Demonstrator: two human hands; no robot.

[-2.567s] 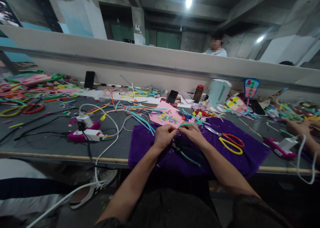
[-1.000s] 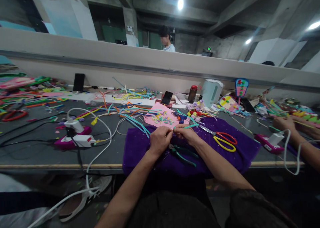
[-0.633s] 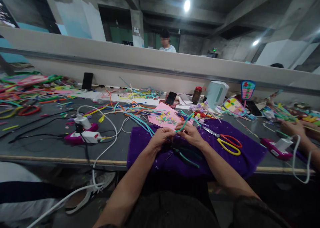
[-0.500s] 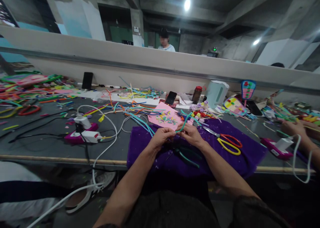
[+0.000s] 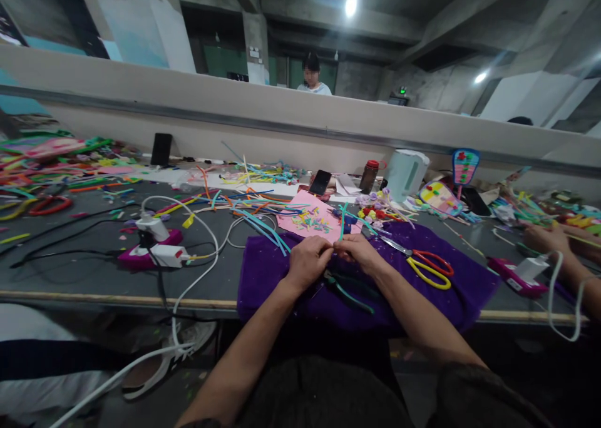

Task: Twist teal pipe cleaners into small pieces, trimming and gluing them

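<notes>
On the grey worktable [image 5: 70, 278] lies a rumpled purple cloth [image 5: 462, 287]; above it, the left hand [image 5: 308, 261] and right hand [image 5: 359, 251] meet, fingers of both pinched shut on 1 thin teal fuzzy craft stem [image 5: 341, 218] rising upright between them, beside red-and-yellow-handled scissors [image 5: 429, 266].

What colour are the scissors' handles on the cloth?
Red and yellow, on the scissors lying on the purple cloth; head view.

Grey worktable [image 5: 70, 278], concrete ceiling, round lamp [image 5: 350, 5] (lit).
</notes>
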